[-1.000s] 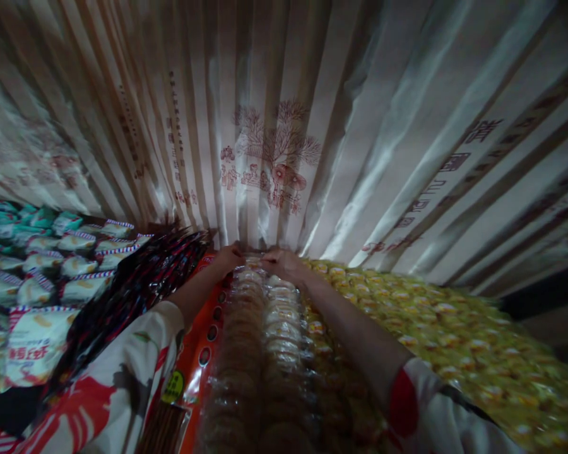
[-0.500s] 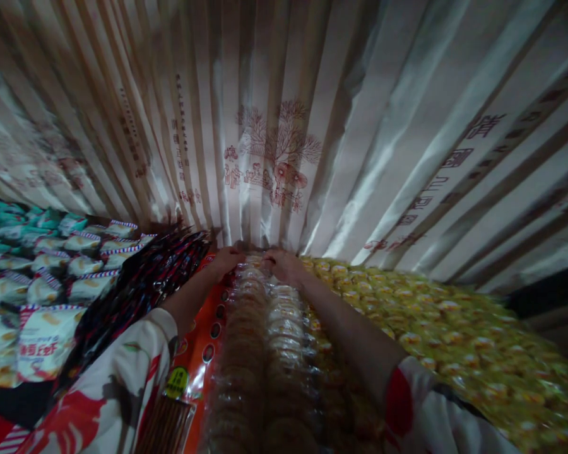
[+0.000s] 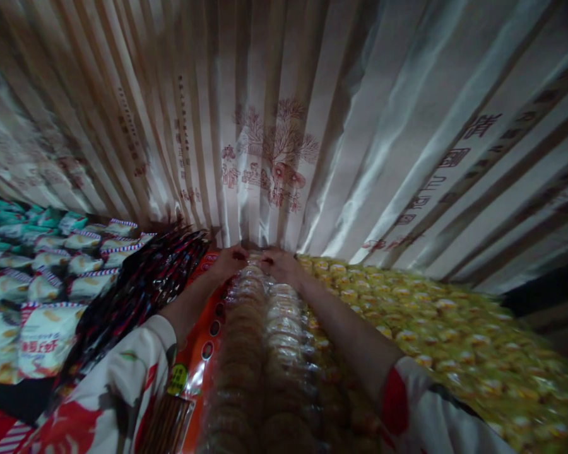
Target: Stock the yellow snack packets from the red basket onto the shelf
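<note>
We look down a dim display of packaged snacks, with our own two arms stretched out along a clear-wrapped stack of round biscuits (image 3: 260, 340), the landmark at the centre of the view. Far to the left of the biscuits lie teal packets (image 3: 9, 221), and nearer to us white snack bags with red-and-blue striped edges (image 3: 42, 328). Between those bags and the biscuits runs a bank of dark, glossy red-and-black wrappers (image 3: 137, 290). Just left of the biscuits, touching their wrap, sits an orange pack printed with dark discs (image 3: 203, 353), and our white sleeve with a red print (image 3: 108, 403) crosses over it.

Our left hand (image 3: 228, 261) rests at the far end of the biscuit stack, fingers curled together on the plastic wrap there; whether it truly pinches the film we cannot tell in this light. Our right hand (image 3: 279, 265) sits just beside it on the same far end, fingers likewise bent down onto the wrap, the two hands nearly touching.

Right of the biscuits spreads a broad heap of small yellow-wrapped sweets (image 3: 430, 328). Behind the far end of the stack hangs a pleated pale curtain (image 3: 360, 126), printed with a red tree motif (image 3: 277, 151) and columns of characters.
</note>
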Tool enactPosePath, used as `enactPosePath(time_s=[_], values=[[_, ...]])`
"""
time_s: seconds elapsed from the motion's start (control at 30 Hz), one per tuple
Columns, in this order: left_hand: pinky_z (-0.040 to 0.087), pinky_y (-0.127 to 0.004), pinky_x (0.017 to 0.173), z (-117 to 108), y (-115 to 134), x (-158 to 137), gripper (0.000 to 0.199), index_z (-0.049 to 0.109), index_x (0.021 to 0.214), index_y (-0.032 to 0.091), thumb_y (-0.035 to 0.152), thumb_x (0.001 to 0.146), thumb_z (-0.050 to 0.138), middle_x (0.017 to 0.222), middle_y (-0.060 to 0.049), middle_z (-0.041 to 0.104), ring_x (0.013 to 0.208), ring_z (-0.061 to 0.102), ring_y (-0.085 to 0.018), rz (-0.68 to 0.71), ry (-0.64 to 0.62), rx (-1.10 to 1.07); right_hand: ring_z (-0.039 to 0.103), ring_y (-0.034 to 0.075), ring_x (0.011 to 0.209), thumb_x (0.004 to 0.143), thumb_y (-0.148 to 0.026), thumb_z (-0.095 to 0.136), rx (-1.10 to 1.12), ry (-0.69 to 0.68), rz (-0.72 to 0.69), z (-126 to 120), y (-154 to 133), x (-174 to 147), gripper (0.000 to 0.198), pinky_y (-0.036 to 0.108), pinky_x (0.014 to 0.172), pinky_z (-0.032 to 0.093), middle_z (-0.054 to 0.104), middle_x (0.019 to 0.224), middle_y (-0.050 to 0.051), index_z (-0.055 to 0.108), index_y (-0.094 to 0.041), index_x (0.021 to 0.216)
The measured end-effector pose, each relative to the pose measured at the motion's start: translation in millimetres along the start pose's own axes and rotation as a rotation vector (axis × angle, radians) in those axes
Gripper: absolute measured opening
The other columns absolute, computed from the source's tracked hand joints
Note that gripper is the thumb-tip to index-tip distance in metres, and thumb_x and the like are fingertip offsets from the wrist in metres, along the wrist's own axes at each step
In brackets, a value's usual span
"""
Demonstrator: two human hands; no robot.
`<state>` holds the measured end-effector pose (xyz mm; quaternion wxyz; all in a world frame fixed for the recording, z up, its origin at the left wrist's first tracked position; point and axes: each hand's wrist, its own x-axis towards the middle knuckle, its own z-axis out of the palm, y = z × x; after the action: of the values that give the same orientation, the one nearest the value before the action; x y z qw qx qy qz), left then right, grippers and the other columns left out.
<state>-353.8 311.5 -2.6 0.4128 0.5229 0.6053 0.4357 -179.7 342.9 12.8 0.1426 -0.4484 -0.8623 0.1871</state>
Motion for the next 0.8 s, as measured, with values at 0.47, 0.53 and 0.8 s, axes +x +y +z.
enactPosePath(time_s=[0.47,0.53,0.8], values=[[0.033,-0.02,0.05,-13.9,7.2,-26.6,0.022,0.062,0.065,0.014,0.032,0.077,0.057,0.055,0.002,0.055,0.053,0.048,-0.011,0.005,-0.033,0.289,0.062,0.014,0.084,0.087,-0.034,0.053,-0.09,0.063,0.102,1.1,-8.3,-5.0,0.022,0.023,0.075,0.043,0.07,0.092,0.003,0.069,-0.021,0.093],[0.033,-0.02,0.05,-13.6,7.2,-30.3,0.021,0.062,0.062,0.013,0.031,0.072,0.06,0.055,0.002,0.054,0.052,0.046,-0.01,0.03,-0.174,0.196,0.061,0.014,0.084,0.086,-0.032,0.054,-0.072,0.083,0.09,2.3,-6.9,-4.7,0.02,0.023,0.076,0.043,0.07,0.092,0.004,0.069,-0.02,0.094],[0.036,-0.02,0.053,-2.3,-8.7,-28.7,0.015,0.064,0.068,0.013,0.028,0.066,0.061,0.061,0.002,0.058,0.057,0.048,-0.01,-0.006,-0.026,0.14,0.057,0.016,0.09,0.082,-0.037,0.06,-0.035,0.183,-0.144,0.0,1.3,-15.7,0.018,0.026,0.082,0.042,0.067,0.087,0.002,0.072,-0.024,0.087]])
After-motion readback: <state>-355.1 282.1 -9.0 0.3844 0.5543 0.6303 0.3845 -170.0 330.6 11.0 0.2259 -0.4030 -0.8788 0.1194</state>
